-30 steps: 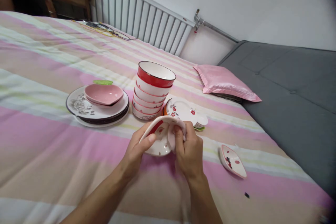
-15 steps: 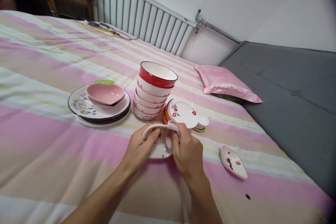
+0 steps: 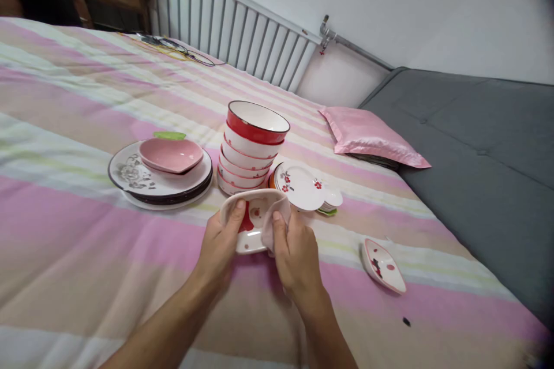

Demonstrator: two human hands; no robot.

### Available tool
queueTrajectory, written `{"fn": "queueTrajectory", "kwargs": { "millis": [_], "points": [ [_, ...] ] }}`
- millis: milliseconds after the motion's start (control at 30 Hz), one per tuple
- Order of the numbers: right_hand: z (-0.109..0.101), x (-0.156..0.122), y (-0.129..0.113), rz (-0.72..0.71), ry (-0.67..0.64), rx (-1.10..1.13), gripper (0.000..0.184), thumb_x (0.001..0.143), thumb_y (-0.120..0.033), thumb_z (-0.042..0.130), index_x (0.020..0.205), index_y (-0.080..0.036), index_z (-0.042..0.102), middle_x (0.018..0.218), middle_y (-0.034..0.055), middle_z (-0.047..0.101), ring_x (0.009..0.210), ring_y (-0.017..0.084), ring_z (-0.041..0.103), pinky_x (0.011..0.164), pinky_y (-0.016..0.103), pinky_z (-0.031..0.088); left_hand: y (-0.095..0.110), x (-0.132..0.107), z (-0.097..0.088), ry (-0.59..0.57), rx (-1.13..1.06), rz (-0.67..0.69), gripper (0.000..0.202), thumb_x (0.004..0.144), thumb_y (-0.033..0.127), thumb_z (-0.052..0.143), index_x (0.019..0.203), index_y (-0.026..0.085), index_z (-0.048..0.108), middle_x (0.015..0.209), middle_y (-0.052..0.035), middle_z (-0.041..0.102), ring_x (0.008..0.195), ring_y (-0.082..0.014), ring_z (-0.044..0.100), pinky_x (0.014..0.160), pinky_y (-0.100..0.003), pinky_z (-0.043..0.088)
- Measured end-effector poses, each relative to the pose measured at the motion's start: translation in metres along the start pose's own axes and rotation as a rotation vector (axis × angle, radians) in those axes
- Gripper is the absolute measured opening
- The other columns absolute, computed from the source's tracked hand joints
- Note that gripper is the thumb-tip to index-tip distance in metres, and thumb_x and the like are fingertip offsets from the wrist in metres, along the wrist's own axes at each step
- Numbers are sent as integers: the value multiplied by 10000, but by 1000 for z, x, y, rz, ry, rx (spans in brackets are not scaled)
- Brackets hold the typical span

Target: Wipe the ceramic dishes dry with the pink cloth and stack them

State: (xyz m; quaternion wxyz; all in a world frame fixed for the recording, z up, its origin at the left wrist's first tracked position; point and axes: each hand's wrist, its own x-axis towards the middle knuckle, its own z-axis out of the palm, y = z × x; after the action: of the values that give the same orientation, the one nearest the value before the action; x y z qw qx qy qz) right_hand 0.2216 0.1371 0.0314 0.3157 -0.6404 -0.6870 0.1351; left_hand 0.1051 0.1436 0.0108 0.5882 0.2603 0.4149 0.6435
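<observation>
Between my hands is a small white dish [image 3: 251, 241] with a red figure and dots inside, tilted so its inner face shows. My left hand [image 3: 222, 242] grips its left side, thumb over the rim. My right hand [image 3: 296, 253] presses a pale pink cloth [image 3: 269, 232] against the dish's right side, the thumb on the inner face and the fingers hidden behind. Just beyond the dish stands a tall stack of bowls [image 3: 253, 153], a red one on top. Leaning plates with red flowers [image 3: 298, 187] are close behind my right hand.
Left of the bowls, a pink dish [image 3: 171, 155] rests on stacked flowered plates [image 3: 130, 176]. A similar small dish [image 3: 383, 266] lies to the right, near a small black object [image 3: 406, 321]. Farther off are a pink pillow [image 3: 376, 135], cables [image 3: 177, 49] and a radiator [image 3: 225, 17].
My hands have raised the dish slightly and tipped it so more of its inside shows. The cloth has moved from the upper rim onto the right inner side.
</observation>
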Motion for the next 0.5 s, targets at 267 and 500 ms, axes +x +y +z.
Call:
{"fn": "queueTrajectory", "kwargs": {
  "millis": [267,500],
  "points": [
    [2,-2,-4,36,-15,178,382,936,-335,321,1191,-157,542,976,105,697,881,250,650,761,340,449,1,0,1,19,-128,22,342,769,460,657,998,207,642,855,-13,690,780,-160,645,686,-246,519],
    [9,-3,0,86,-18,339,358,915,-382,379,1068,-153,608,757,55,684,671,207,623,608,286,448,4,-1,5,79,-216,-19,388,746,463,680,1021,193,637,866,-23,697,798,-170,660,703,-255,537]
  ]
}}
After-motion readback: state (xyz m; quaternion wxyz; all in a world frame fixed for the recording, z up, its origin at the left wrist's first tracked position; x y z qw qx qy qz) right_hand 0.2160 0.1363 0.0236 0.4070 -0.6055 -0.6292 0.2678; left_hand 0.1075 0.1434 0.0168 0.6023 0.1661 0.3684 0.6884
